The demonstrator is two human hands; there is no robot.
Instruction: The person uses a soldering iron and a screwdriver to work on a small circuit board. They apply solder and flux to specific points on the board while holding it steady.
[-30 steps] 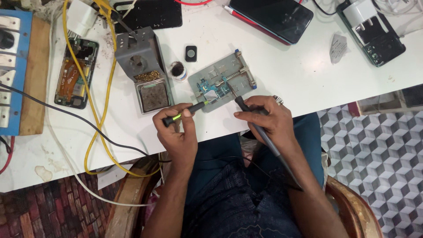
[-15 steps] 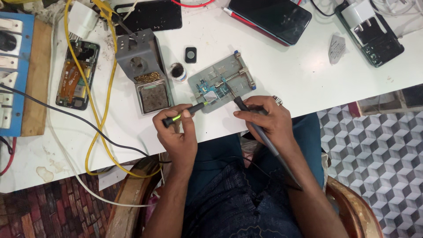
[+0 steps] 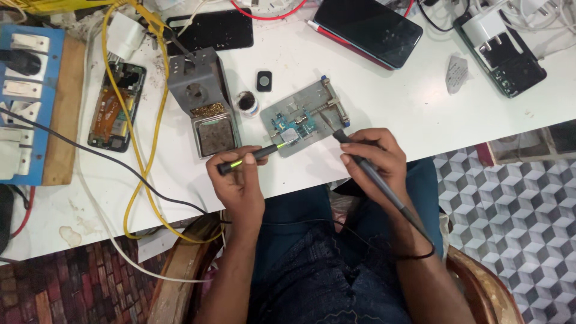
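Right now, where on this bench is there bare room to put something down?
Bare white table lies right of the grey board holder, below the dark phone. Another patch sits below the opened phone, crossed by the yellow cable. The top edge and the blue socket board are crowded.

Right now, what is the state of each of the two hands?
Left hand: closed, holding black-and-green tool.
Right hand: closed, holding soldering iron, tip over circuit board.

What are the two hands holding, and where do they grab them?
The left hand holds black-and-green tweezers at the back end. The right hand holds a soldering iron along its dark handle, like a pen.
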